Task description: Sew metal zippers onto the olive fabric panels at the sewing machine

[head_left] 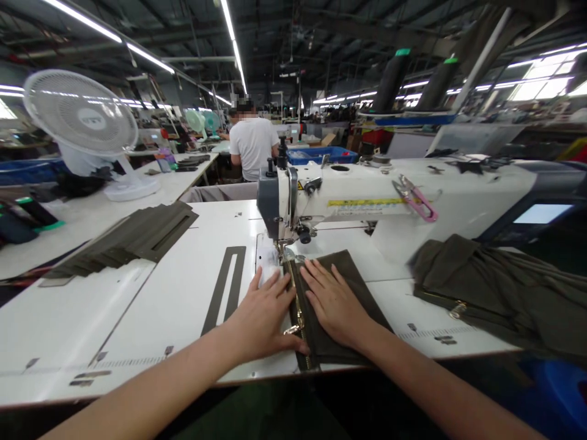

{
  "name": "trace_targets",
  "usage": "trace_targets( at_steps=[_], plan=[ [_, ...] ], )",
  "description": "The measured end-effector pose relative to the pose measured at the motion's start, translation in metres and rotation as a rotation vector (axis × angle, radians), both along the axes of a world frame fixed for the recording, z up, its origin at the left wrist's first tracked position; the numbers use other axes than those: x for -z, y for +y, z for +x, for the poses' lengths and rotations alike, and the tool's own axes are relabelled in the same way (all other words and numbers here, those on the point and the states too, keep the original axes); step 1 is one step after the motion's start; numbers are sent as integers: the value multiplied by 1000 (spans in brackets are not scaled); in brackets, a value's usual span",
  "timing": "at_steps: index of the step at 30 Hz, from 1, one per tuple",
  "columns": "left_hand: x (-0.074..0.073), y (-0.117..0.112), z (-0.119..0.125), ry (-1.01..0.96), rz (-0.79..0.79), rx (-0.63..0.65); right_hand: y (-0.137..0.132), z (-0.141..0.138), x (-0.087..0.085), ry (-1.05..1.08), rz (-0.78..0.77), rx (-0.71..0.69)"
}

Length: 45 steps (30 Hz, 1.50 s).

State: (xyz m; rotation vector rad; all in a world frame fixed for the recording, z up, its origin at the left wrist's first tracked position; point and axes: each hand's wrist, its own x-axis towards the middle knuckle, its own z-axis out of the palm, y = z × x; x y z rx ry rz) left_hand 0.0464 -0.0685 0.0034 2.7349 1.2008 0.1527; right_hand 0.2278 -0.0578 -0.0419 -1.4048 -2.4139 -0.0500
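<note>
A dark olive fabric panel (353,287) with a gold metal zipper (299,305) along its left edge lies on the white sewing table. Its far end is at the needle and presser foot of the sewing machine (283,244). My left hand (266,311) rests along the zipper's left side, fingers spread, with the thumb by the zipper's near end. A gold zipper pull (292,330) shows beside that thumb. Flat on the panel, just right of the zipper, lies my right hand (334,299) with its fingers stretched toward the needle.
A slotted olive piece (228,284) lies left of my hands. Farther left is a fanned stack of similar pieces (132,235), near a white fan (87,122). Zippered olive fabric (486,293) is heaped at right. Pink-handled snips (419,201) hang on the machine. A person (254,146) stands ahead.
</note>
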Motion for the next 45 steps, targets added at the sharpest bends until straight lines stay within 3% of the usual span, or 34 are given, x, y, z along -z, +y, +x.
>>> trace_targets(
  at_steps=[4,7,9,12,16,20,23,27,31,36,41,45],
  plan=[
    [0,-40,-10,-161,20,141,1,1,5,19,59,-184],
    [-4,-53,-29,-184,23,273,1,1,8,12,58,-189],
    [-5,-47,-49,-155,101,172,1,0,7,1,62,-179],
    [1,-33,-85,-30,232,-142,1,-2,1,-10,48,-159],
    [9,-41,-108,101,150,-130,4,-5,-4,10,30,-146],
    [1,-64,-105,119,107,-59,8,-6,-3,-23,12,-174],
    [-4,-65,-106,90,89,-51,11,-5,-2,-44,-24,-180],
    [3,-47,-112,-25,111,-11,14,-4,0,13,2,-164],
    [14,-12,-105,-160,161,-36,14,-4,4,53,61,-134],
    [11,27,-88,-204,235,-56,10,-12,5,18,56,-89],
    [12,27,-62,-357,498,3,0,-19,4,39,12,-63],
    [11,14,-33,-293,569,97,-2,-19,4,86,38,-65]
  ],
)
